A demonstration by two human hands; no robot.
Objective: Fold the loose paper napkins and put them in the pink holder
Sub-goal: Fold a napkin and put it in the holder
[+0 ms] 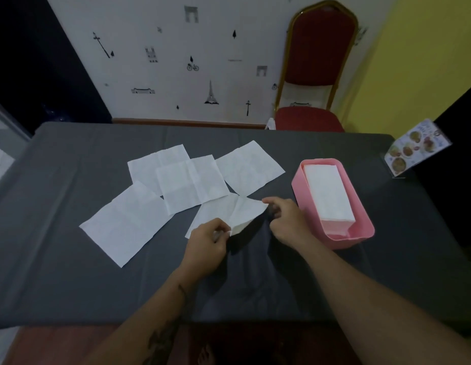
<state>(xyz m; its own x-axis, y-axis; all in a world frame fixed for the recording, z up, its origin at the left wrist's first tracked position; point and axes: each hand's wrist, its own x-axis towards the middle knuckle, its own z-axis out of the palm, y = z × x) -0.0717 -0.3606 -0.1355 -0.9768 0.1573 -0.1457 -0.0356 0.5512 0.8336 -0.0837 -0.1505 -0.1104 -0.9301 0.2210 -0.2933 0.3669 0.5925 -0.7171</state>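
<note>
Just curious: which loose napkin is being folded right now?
The napkin nearest the pink holder, pinched by both hands; the other four lie flat, untouched.

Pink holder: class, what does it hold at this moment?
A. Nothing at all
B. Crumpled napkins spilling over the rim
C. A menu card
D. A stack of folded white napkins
D: the pink holder on the right side of the table contains a neat stack of folded white napkins, lying flat inside its walls.
</note>
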